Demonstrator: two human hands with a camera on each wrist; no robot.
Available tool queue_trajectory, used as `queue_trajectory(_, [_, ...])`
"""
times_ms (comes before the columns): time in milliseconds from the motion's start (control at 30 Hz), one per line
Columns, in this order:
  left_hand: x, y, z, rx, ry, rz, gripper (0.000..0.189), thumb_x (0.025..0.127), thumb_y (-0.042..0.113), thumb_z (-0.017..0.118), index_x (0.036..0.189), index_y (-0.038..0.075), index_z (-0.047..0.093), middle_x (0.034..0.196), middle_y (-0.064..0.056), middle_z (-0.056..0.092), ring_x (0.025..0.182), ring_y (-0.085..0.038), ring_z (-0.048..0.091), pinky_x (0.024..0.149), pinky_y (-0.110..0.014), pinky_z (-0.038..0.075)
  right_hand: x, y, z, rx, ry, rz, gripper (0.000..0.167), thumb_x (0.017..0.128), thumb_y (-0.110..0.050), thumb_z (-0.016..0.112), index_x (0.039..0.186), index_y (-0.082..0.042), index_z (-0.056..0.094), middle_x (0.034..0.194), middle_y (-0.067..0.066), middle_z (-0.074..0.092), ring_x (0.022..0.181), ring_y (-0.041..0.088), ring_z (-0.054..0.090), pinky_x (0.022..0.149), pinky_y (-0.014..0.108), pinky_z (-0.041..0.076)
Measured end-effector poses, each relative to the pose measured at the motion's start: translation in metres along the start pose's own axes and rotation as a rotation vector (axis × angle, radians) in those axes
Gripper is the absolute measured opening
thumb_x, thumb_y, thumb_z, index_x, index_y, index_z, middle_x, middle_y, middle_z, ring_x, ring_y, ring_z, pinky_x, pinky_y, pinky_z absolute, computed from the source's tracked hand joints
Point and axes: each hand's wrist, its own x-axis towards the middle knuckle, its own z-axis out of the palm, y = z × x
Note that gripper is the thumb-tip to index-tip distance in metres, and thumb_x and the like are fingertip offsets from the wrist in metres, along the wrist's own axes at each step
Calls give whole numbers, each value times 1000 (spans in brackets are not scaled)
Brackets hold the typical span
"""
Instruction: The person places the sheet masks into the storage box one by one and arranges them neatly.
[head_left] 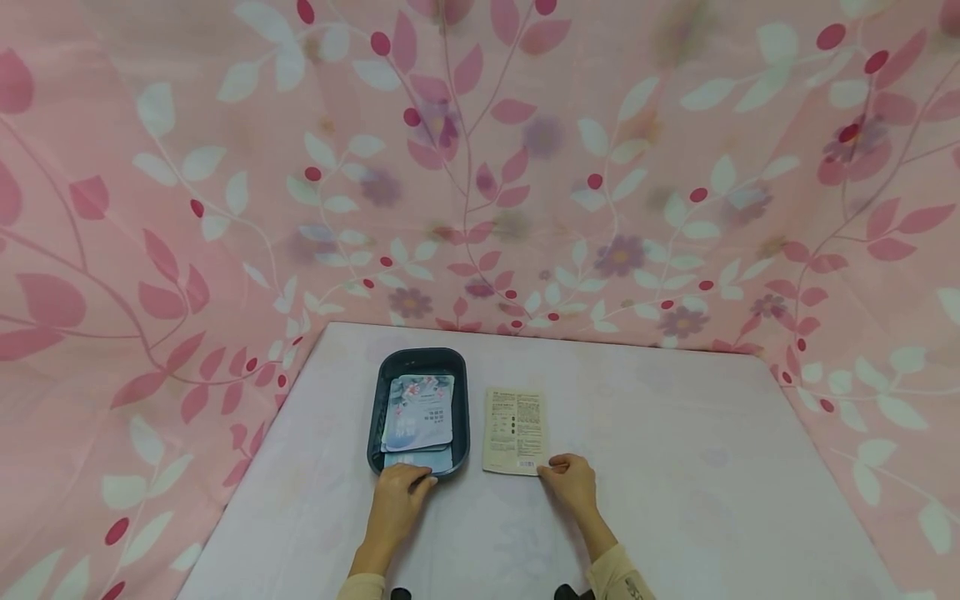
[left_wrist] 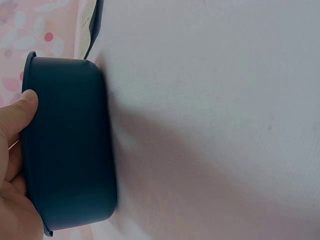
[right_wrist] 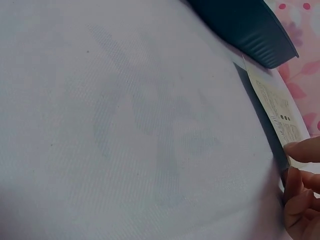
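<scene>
My left hand (head_left: 397,504) grips the near rim of a dark teal plastic basin (head_left: 462,417), fingers over the rim. In the left wrist view the thumb (left_wrist: 30,102) lies against the outer side of the basin wall. Inside the basin lie flat pale blue packets (head_left: 420,412) with a flower print, stacked over one another. To the right, my right hand (head_left: 576,485) pinches the near right corner of a flat cream packet (head_left: 514,429) covered in small print. The right wrist view has this packet's near edge (right_wrist: 272,112) raised a little, with a shadow under it.
Both things sit on a table under a white cloth (head_left: 675,467). Behind and on both sides hangs a pink curtain (head_left: 525,167) with leaves and flowers. Two small black objects (head_left: 567,592) show at the bottom edge of the head view.
</scene>
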Motion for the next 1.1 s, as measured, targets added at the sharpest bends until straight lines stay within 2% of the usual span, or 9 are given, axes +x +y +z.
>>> queue_trajectory(200, [-1,-1,1,-2,-6,-6,14,69,8,81,81,4,74,75,0,70,73,-15,62,74,-39,49,1,-3,0,91,-56,66,24,72,-4,77,86,12,66,77,15,67,72,21,62,64,33,52])
queue_trajectory(367, [-1,-2,2,-1,0,-1,14,69,8,82,81,4,74,75,1,70,72,-14,62,73,-38,49,2,-7,-2,143,-111,105,26,75,-5,75,91,13,65,90,20,65,81,24,60,70,34,52])
queue_trajectory(467, [-1,-3,2,0,3,2,14,69,7,82,81,4,74,74,1,70,72,-14,62,73,-39,49,3,-10,-3,214,-154,146,29,77,-6,73,98,13,64,91,16,63,77,19,56,64,30,50])
queue_trajectory(600, [0,-2,2,-2,1,1,14,69,7,82,81,4,74,74,0,70,72,-14,62,73,-39,49,4,-14,-3,338,-195,174,29,80,-6,71,101,12,65,76,5,60,62,11,49,53,23,41])
queue_trajectory(700, [0,-2,1,-4,1,-2,14,69,7,82,81,4,74,75,0,70,72,-15,62,73,-39,49,5,-22,-5,411,-215,154,25,82,-5,68,100,12,65,68,3,57,56,10,45,50,22,39])
queue_trajectory(867, [0,-2,1,-3,-3,-8,15,69,7,81,81,4,74,75,0,70,72,-15,62,72,-38,49,6,-43,-15,456,-241,89,24,85,-6,66,100,12,64,71,3,57,60,11,47,52,22,42])
queue_trajectory(1033, [0,-1,1,2,1,0,15,69,8,82,81,4,74,75,0,70,72,-16,62,73,-38,49,1,-78,-32,447,-262,-38,21,87,-3,64,100,14,64,69,-1,58,64,11,49,54,21,43])
queue_trajectory(1100, [0,-1,0,6,1,3,15,69,9,82,81,4,74,75,0,70,72,-16,62,73,-38,49,4,-83,-32,457,-259,-82,18,86,-1,64,97,13,64,68,-1,57,63,11,49,52,20,42])
